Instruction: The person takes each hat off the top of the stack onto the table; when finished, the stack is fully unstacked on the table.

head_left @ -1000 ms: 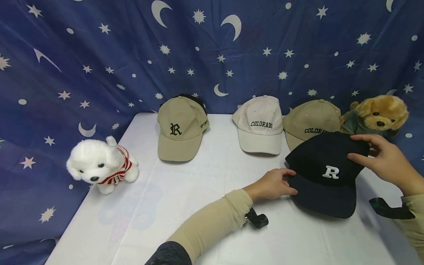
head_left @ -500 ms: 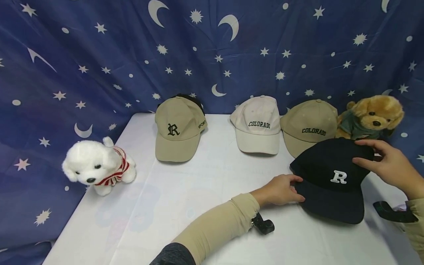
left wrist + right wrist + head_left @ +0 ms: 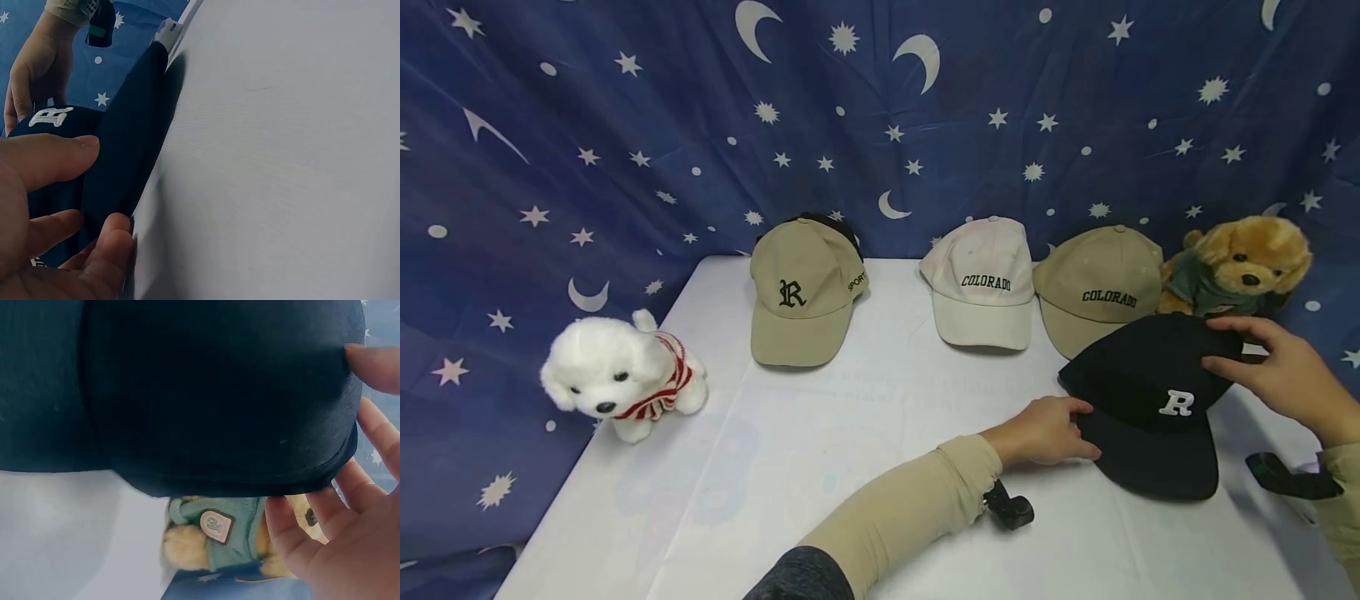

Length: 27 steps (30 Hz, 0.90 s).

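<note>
Over the white surface [image 3: 850,396], the left hand [image 3: 1047,430] and right hand [image 3: 1288,375] hold the navy cloth cap [image 3: 1150,375]. A weak grip could drop it.

A blue, star-and-moon patterned curtain [image 3: 865,83] hangs behind a white-topped table [image 3: 865,392].

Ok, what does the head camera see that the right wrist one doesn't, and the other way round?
Only the head view shows the white toy dog, the left hand, the pale cap, the tan COLORADO cap, the tan SPORT cap and the white R on the dark cap.

Only the right wrist view shows the whole patch on the green shirt of the brown toy dog.

Both show the dark cap, the right hand, the brown toy dog, the white table and the starry curtain.
</note>
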Available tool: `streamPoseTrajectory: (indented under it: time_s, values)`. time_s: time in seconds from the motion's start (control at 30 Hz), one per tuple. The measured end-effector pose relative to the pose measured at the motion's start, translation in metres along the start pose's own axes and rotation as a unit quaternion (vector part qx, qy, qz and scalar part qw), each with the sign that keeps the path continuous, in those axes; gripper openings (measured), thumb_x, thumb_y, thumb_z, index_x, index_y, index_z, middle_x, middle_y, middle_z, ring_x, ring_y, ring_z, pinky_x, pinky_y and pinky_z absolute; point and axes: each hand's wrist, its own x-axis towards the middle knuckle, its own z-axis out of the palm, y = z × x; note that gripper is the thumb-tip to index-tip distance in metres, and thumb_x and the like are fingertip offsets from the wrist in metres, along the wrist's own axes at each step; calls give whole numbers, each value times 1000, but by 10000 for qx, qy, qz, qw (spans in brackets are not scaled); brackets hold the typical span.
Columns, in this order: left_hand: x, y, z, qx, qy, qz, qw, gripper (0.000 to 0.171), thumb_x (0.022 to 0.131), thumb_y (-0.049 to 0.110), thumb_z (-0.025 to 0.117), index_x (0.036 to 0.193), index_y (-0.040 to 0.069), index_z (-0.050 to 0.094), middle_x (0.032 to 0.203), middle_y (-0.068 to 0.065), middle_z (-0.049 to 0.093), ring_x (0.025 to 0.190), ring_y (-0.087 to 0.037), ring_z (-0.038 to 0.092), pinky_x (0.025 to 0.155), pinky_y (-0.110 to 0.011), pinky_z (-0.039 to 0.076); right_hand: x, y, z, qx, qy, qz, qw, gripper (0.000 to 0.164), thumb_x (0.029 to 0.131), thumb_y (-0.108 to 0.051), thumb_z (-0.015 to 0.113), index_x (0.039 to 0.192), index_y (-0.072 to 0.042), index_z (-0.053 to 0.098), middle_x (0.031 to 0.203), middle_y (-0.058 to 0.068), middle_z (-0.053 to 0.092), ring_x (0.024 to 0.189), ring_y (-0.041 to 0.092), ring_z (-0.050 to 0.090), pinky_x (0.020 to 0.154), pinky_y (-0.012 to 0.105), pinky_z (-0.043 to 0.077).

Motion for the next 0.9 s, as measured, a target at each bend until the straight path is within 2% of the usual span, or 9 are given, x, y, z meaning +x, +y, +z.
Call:
streamPoseTrajectory:
  time_s: [0.23,0.4,0.63,0.9]
  values:
    - [1,2,-3,-279,-51,-84,9996,60,83,25,82,139,20,59,79,14,58,78,1,51,74,-11,40,5,2,0,109,-52,69,9999,58,99,-17,64,142,14,38,144,43,29,122,65,32,87,72,37]
    - [2,2,-3,-367,46,-67,9993,60,83,24,82,138,19,60,81,13,59,78,2,51,73,-12,40,12,1,-1,141,-50,70,9999,58,99,-20,64,142,12,40,143,42,32,121,64,35,86,71,39]
    - [4,-1,-2,-545,203,-69,9983,58,82,24,82,136,19,61,84,13,59,80,3,53,73,-12,41,22,5,-1,74,8,85,9999,58,98,-25,65,140,9,44,141,40,36,123,63,32,87,71,32]
    - [5,-3,-4,-845,253,-131,9960,57,83,23,82,136,18,62,88,13,63,84,5,55,76,-12,42,27,5,-1,63,-41,150,9999,59,99,-27,63,142,8,42,146,40,32,128,65,27,91,75,27]
